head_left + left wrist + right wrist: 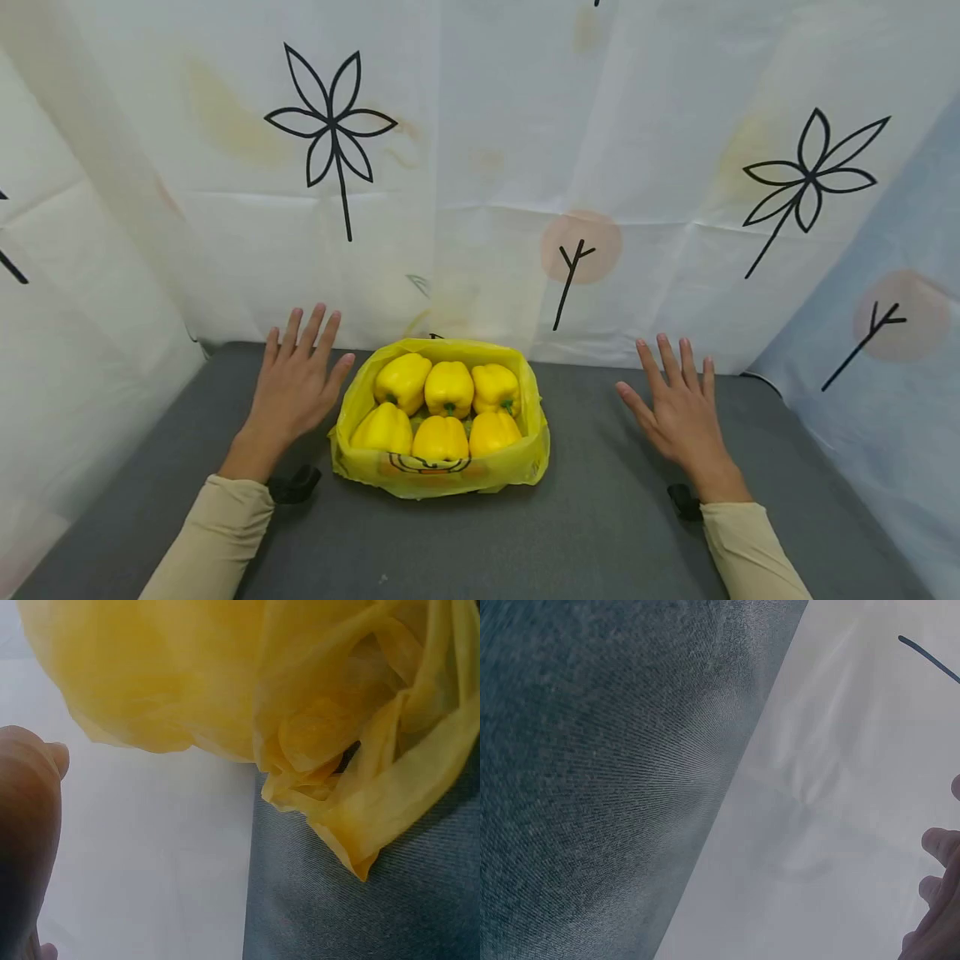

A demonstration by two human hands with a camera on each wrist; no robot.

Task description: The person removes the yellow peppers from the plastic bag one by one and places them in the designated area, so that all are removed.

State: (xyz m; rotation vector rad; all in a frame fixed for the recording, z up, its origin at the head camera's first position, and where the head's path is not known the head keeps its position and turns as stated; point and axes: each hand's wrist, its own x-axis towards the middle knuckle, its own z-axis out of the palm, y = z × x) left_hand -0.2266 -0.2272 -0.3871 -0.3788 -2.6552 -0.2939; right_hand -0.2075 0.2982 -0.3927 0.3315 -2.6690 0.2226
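Observation:
Several yellow bell peppers (pixel 449 388) sit in two rows inside a yellow plastic bag (pixel 442 482), whose mouth is spread wide with its rim turned down. My left hand (pixel 295 385) is left of the bag, fingers straight and spread, holding nothing. Its thumb (pixel 28 825) shows in the left wrist view, apart from the crumpled side of the bag. Farther off, to the right of the bag, my right hand (pixel 681 417) has its fingers extended and apart, with nothing in it. Only some fingertips (pixel 939 844) appear at the edge of the right wrist view.
The bag stands on a dark grey table (pixel 480 550). Behind the table hangs a white cloth (pixel 480 167) printed with black flowers and plants, and similar cloth closes off both sides. A dark wrist strap (pixel 295 485) is on the left wrist, another strap (pixel 684 502) on the right.

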